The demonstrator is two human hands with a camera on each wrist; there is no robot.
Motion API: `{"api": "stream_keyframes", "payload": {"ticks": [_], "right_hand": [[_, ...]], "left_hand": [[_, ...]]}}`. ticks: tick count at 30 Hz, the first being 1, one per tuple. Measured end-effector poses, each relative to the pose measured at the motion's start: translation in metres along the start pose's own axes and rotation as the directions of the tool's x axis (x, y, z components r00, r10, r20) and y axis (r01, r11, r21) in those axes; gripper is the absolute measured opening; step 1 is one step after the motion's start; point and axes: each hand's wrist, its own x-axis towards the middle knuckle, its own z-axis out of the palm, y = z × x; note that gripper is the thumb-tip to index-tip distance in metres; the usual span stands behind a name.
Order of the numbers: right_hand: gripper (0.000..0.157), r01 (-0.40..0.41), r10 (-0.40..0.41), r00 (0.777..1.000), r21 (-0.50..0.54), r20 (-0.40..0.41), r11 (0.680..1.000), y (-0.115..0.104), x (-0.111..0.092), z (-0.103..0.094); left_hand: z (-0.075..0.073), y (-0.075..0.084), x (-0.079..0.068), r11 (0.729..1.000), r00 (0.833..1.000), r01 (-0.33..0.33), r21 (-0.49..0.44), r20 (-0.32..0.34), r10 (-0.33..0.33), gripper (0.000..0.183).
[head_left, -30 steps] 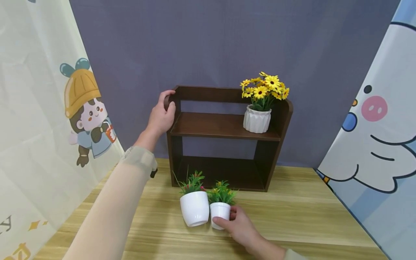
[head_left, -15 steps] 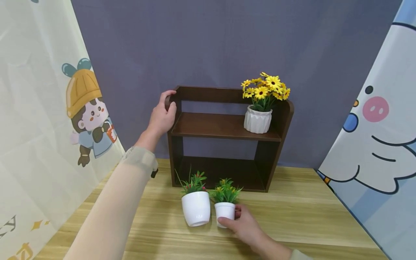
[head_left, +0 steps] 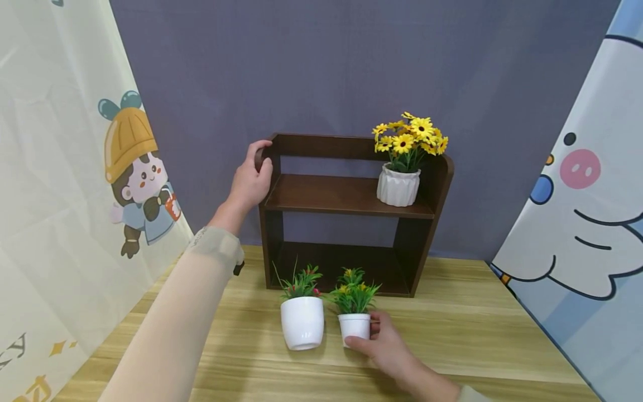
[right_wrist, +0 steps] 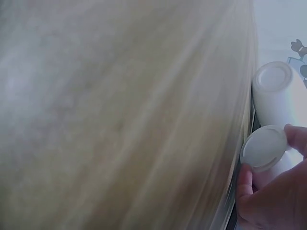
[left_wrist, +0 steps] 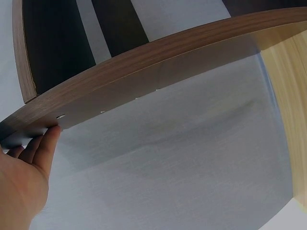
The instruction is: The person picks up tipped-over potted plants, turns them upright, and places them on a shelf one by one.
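At the head view's five o'clock, the right hand (head_left: 385, 346) pinched a tipped, small white flowerpot (head_left: 354, 325), some fingers hidden behind it, the sleeve (head_left: 471, 395) cut off. Just beside, at nine o'clock, lay a white planter (head_left: 302, 321). Farther, toward ten, the left hand (head_left: 251, 181) curled round the dark-brown shelf (head_left: 324, 193), fingertips partly obscured.

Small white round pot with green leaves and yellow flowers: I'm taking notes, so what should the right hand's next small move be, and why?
I'd probably turn the small white pot upright: the right hand pinches it by its side, and its round base shows in the right wrist view, which suggests it lies tipped, leaves toward the dark brown wooden shelf.
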Motion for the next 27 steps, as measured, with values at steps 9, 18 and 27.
{"api": "stream_keyframes", "payload": {"ticks": [9,18,27], "right_hand": [[0.089,-0.011,0.011,1.000,0.018,-0.009,1.000,0.001,0.001,-0.006],[0.083,-0.002,0.002,1.000,0.012,-0.020,1.000,0.005,0.007,-0.011],[0.077,-0.006,0.006,1.000,0.012,-0.013,1.000,0.005,0.007,-0.019]], "left_hand": [[0.000,0.000,0.000,1.000,1.000,0.006,0.000,0.002,-0.006,0.049],[0.001,-0.002,0.000,1.000,1.000,-0.004,0.009,0.001,0.004,0.048],[0.001,-0.003,0.000,1.000,1.000,-0.013,0.000,0.005,0.013,0.049]]}}
